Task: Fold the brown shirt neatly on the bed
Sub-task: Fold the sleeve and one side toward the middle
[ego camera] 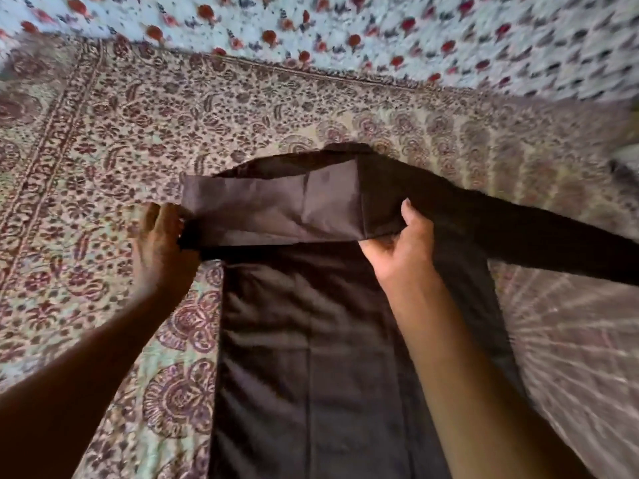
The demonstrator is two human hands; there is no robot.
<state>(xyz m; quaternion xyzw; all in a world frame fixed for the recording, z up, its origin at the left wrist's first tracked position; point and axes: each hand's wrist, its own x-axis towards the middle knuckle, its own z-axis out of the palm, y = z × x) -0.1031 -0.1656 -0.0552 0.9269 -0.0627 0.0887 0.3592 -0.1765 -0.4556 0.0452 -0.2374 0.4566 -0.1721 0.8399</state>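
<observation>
The brown shirt lies flat on the bed, its body running from the middle of the view down to the bottom edge. One sleeve is folded across the shoulders as a lighter band. My left hand pinches the cuff end of that band at its left. My right hand grips the fold at the band's right end, thumb on top. The other sleeve stretches out to the right edge of the view.
A patterned beige and maroon bedspread covers the bed under the shirt. Beyond it at the top lies a pale blue sheet with red flowers. A dark blurred object shows at the right edge.
</observation>
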